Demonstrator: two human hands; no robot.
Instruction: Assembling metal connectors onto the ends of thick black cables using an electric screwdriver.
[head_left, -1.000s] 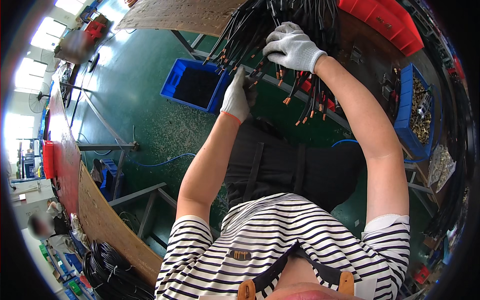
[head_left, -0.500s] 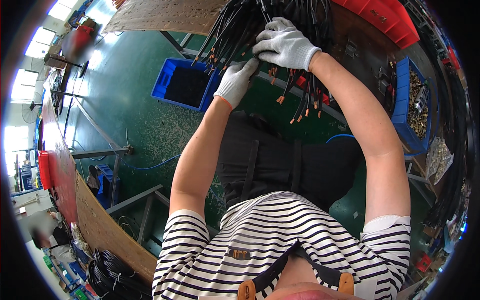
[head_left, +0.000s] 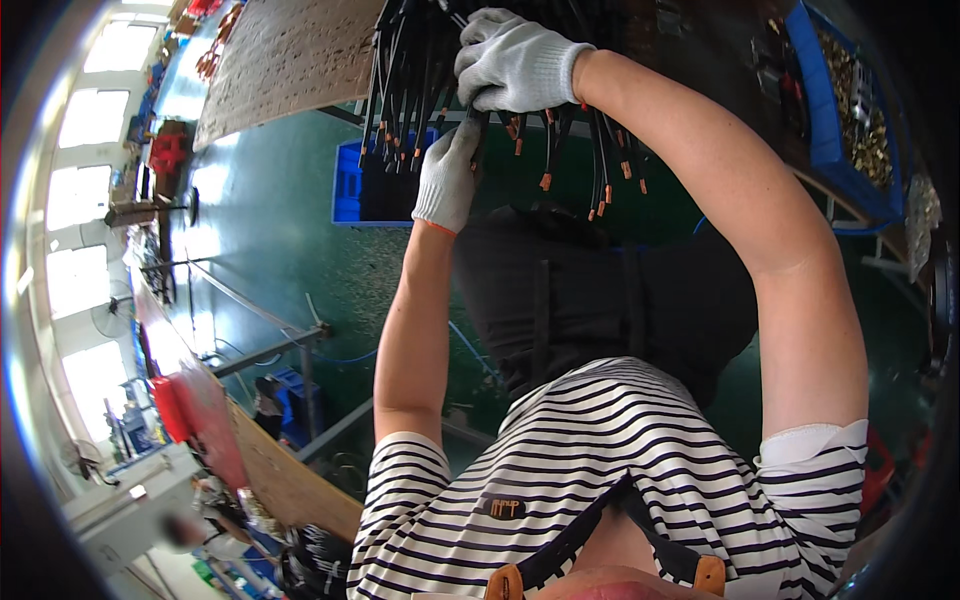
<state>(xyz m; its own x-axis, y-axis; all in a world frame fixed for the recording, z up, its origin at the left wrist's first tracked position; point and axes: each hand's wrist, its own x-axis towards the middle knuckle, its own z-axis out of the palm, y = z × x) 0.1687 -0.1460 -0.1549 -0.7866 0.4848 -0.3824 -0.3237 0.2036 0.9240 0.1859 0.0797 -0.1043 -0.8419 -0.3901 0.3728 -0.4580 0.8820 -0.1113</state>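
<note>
- Black cables [head_left: 393, 70] hang in a thick bunch over the near edge of the bench, bare copper ends [head_left: 546, 182] pointing down.
- The person's left hand [head_left: 446, 182], in a pale knit glove, is closed narrow on one of the cables, just below the other hand.
- The right hand [head_left: 518, 65], gloved too, curls its fingers against the bunch; its fingertips are partly hidden, so I can't tell whether it grips one.
- Left of the bunch runs the bench [head_left: 285, 65], brown and worn.
- Under the cables, a blue bin [head_left: 347, 190] with dark contents sits on the green floor [head_left: 265, 215].
- Off to the right, a blue tray [head_left: 822, 110] holds brass pieces [head_left: 868, 140].
</note>
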